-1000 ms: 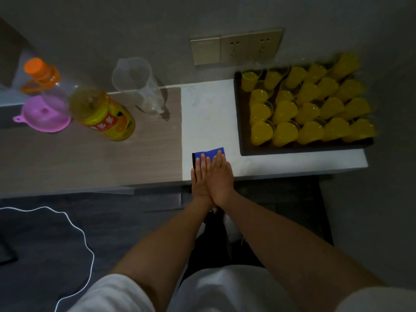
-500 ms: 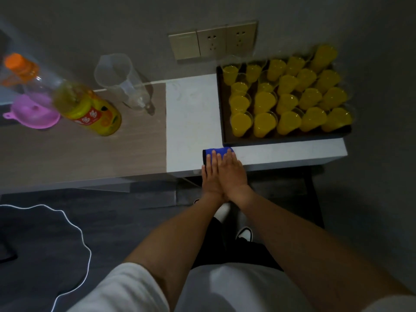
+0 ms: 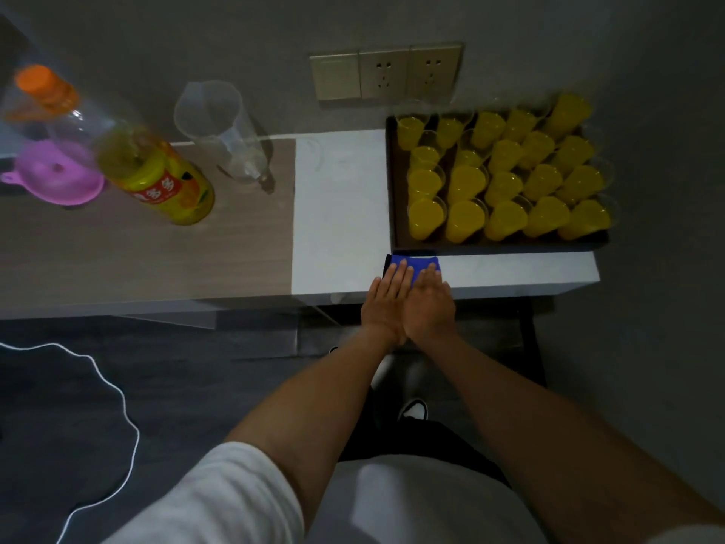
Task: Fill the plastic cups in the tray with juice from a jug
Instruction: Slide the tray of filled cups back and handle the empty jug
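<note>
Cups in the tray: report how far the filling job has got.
Done: every plastic cup visible in the tray holds yellow juice, and the jug stands empty. In hand: left hand and right hand press flat on a blue cloth, wiping. No filling appears left.

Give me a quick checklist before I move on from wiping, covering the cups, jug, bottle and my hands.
1. Cups in the tray filled: ok, every one that shows holds yellow juice.
2. Jug upright and empty: ok, standing clear on the table.
3. Bottle capped: ok, orange cap on; some juice left.
4. Left hand and right hand free: not ok, both press flat on the blue cloth.
5. Spills on the table: cannot tell, too dim.
6. Funnel out of the way: ok, far left.
</note>
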`<control>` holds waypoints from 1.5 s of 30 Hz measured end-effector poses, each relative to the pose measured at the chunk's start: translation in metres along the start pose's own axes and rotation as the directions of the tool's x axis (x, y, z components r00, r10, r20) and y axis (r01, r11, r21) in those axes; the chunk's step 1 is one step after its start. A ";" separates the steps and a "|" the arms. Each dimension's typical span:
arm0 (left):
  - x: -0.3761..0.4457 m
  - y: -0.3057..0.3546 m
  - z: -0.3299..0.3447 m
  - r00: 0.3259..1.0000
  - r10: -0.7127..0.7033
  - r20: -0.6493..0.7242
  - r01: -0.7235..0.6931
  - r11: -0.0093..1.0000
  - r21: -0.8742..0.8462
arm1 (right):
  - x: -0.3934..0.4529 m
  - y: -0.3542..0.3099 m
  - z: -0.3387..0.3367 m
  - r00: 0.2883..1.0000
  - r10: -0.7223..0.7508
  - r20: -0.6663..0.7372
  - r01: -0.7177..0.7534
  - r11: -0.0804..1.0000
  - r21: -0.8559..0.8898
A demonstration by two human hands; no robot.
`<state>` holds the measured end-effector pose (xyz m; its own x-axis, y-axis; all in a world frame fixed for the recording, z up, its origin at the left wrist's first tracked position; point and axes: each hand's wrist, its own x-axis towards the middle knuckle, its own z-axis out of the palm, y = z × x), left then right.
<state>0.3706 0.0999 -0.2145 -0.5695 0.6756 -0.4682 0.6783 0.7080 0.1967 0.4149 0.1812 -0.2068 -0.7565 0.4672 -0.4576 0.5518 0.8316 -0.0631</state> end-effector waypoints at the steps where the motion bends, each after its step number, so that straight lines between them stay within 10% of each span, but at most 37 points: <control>1: -0.002 -0.008 0.001 1.000 -0.016 -0.012 0.016 1.000 -0.008 | 0.000 -0.009 -0.001 1.000 -0.018 -0.004 0.018 0.999 -0.028; 10: -0.029 -0.087 -0.005 0.992 -0.114 -0.056 0.111 0.992 -0.061 | 0.003 -0.095 0.006 0.991 -0.133 -0.003 0.131 0.982 -0.133; 20: 0.017 -0.162 -0.053 0.978 -0.193 -0.080 0.187 0.979 -0.081 | 0.085 -0.160 -0.024 0.989 -0.121 -0.081 0.134 0.973 0.187; 33: 0.118 -0.246 -0.103 0.961 -0.221 -0.169 0.247 0.956 0.158 | 0.196 -0.215 -0.099 0.977 -0.212 -0.020 0.212 0.977 0.000; 45: 0.149 -0.282 -0.119 0.947 -0.225 -0.230 0.229 0.973 -0.008 | 0.236 -0.251 -0.115 0.981 -0.190 0.038 0.190 0.982 -0.007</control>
<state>0.0391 0.0249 -0.2371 -0.7985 0.5278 -0.2896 0.5259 0.8457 0.0912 0.0573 0.1172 -0.1972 -0.8335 0.2889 -0.4710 0.3952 0.9074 -0.1427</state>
